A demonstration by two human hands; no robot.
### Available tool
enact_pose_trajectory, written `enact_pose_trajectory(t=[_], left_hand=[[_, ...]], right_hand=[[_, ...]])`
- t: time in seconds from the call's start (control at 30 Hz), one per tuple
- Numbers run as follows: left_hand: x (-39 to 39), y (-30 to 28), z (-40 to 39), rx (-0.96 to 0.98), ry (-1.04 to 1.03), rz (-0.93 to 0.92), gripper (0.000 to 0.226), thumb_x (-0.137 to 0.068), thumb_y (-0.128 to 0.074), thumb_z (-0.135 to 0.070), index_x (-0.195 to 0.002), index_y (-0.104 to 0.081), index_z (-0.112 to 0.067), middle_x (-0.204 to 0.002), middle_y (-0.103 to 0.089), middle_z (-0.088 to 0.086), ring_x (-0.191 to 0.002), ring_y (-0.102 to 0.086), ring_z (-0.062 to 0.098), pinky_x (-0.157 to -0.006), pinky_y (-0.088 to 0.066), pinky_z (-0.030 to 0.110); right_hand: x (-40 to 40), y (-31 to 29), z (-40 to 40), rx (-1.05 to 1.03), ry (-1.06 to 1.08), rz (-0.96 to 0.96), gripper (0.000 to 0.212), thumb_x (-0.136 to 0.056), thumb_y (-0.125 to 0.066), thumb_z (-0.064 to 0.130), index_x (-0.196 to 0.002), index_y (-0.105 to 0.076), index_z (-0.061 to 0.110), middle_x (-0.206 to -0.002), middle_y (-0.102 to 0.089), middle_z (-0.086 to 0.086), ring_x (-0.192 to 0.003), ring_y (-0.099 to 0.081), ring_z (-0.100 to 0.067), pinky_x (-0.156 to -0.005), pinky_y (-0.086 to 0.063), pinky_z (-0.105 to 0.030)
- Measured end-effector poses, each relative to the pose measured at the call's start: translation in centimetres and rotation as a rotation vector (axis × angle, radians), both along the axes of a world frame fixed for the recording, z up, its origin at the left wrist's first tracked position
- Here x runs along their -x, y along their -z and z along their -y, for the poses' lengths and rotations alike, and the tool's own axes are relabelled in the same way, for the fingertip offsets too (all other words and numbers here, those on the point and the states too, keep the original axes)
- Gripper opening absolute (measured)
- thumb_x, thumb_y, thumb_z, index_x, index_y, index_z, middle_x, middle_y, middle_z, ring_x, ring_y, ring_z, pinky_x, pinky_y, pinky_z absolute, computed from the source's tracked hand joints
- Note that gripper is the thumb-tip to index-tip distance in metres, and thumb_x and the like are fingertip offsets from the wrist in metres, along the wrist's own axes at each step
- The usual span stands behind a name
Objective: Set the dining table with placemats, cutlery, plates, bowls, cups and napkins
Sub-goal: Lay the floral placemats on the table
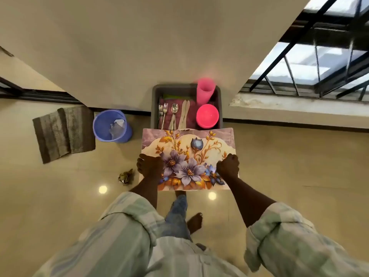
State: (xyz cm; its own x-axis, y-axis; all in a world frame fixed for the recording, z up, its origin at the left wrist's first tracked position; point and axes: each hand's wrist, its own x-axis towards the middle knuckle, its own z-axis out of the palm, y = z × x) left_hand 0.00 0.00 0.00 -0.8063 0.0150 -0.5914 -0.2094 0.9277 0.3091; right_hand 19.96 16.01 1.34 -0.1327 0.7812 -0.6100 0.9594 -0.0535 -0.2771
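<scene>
Both hands, left hand [150, 165] and right hand [228, 166], grip a floral placemat [187, 154] by its near edge, just before the grey tub [154, 100] of tableware, apparently fetching it; next it needs carrying to the unseen table.

You've a placemat [187, 154] of purple flowers and gold leaves on cream, a grey tub [154, 100] with pink cup [205, 92], pink bowl [207, 116], maroon cloth [191, 114], beside a blue bin [111, 125]

Blue bin [111, 124] on the tiled floor [279, 166] — paper inside, brown mat [63, 132] beside it, crumpled wrapper [125, 176] nearby
</scene>
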Motion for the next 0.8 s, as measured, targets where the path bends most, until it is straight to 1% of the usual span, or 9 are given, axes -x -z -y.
enact_pose_trajectory(t=[0.07, 0.13, 0.23, 0.33, 0.43, 0.5, 0.57, 0.67, 0.8], left_hand=[[1.2, 0.3, -0.6, 0.039, -0.085, -0.009, 0.067, -0.085, -0.062, -0.030, -0.138, -0.032, 0.000, -0.142, -0.038, 0.023, -0.132, -0.035, 0.041, -0.112, -0.027, 0.048], [2.4, 1.3, -0.7, 0.067, -0.128, 0.026, 0.068, -0.083, -0.064, -0.031, -0.137, -0.033, -0.003, -0.141, -0.041, 0.022, -0.131, -0.037, 0.041, -0.112, -0.027, 0.049], [3.3, 2.4, -1.1, 0.075, -0.130, 0.082, 0.064, -0.085, -0.063, -0.031, -0.135, -0.033, -0.004, -0.138, -0.046, 0.022, -0.127, -0.043, 0.041, -0.110, -0.031, 0.050], [4.1, 2.9, -1.2, 0.117, -0.111, 0.080, 0.057, -0.089, -0.058, -0.031, -0.133, -0.039, -0.002, -0.137, -0.046, 0.022, -0.125, -0.045, 0.039, -0.107, -0.033, 0.045], [4.8, 2.5, -0.9, 0.120, -0.091, 0.091, 0.049, -0.091, -0.053, -0.030, -0.130, -0.048, 0.000, -0.134, -0.049, 0.022, -0.123, -0.047, 0.038, -0.103, -0.037, 0.043], [4.7, 1.9, -0.9, 0.090, -0.094, 0.068, 0.045, -0.092, -0.053, -0.023, -0.128, -0.047, 0.001, -0.132, -0.051, 0.023, -0.121, -0.050, 0.039, -0.101, -0.040, 0.043], [4.3, 1.4, -1.1, 0.026, -0.110, 0.047, 0.044, -0.090, -0.056, -0.017, -0.129, -0.044, 0.002, -0.132, -0.052, 0.024, -0.119, -0.052, 0.041, -0.099, -0.042, 0.045], [3.6, -0.1, -1.1, -0.012, -0.047, 0.005, 0.047, -0.090, -0.056, -0.015, -0.131, -0.041, 0.002, -0.133, -0.052, 0.024, -0.121, -0.052, 0.042, -0.100, -0.042, 0.045], [2.1, -2.2, 0.1, -0.037, 0.014, -0.063, 0.051, -0.092, -0.057, -0.020, -0.133, -0.038, 0.002, -0.133, -0.051, 0.023, -0.122, -0.051, 0.041, -0.100, -0.039, 0.043]], right_hand=[[0.3, 0.9, -1.4, -0.014, 0.165, 0.036, 0.054, -0.086, -0.059, 0.016, -0.132, -0.039, -0.003, -0.141, -0.038, -0.021, -0.132, -0.036, -0.039, -0.107, -0.035, -0.047], [0.4, 1.6, -2.6, 0.031, 0.268, 0.066, 0.056, -0.085, -0.060, 0.019, -0.133, -0.038, -0.001, -0.140, -0.040, -0.019, -0.132, -0.038, -0.037, -0.109, -0.034, -0.048], [0.3, 3.0, -3.8, 0.112, 0.372, 0.057, 0.060, -0.084, -0.063, 0.025, -0.133, -0.037, 0.003, -0.139, -0.044, -0.018, -0.130, -0.043, -0.037, -0.108, -0.037, -0.050], [0.1, 3.9, -4.6, 0.168, 0.457, 0.057, 0.061, -0.086, -0.064, 0.030, -0.134, -0.037, 0.003, -0.138, -0.045, -0.020, -0.127, -0.046, -0.038, -0.106, -0.040, -0.049], [0.3, 3.7, -5.3, 0.128, 0.450, 0.074, 0.055, -0.089, -0.062, 0.033, -0.130, -0.045, 0.002, -0.135, -0.049, -0.020, -0.124, -0.048, -0.037, -0.104, -0.042, -0.046], [0.3, 3.1, -5.2, 0.137, 0.461, 0.004, 0.045, -0.089, -0.059, 0.026, -0.126, -0.050, 0.002, -0.128, -0.056, -0.020, -0.117, -0.054, -0.038, -0.098, -0.046, -0.043], [0.4, 2.3, -5.0, 0.124, 0.403, -0.032, 0.038, -0.091, -0.056, 0.019, -0.124, -0.051, 0.001, -0.124, -0.058, -0.020, -0.113, -0.056, -0.037, -0.088, -0.046, -0.038], [0.4, 0.3, -4.3, 0.077, 0.275, -0.063, 0.034, -0.092, -0.054, 0.019, -0.122, -0.052, 0.002, -0.123, -0.059, -0.019, -0.111, -0.058, -0.037, -0.088, -0.046, -0.039], [-0.4, -2.0, -2.4, 0.021, 0.299, -0.120, 0.033, -0.093, -0.054, 0.022, -0.121, -0.053, 0.004, -0.120, -0.061, -0.018, -0.107, -0.060, -0.036, -0.088, -0.049, -0.042]])
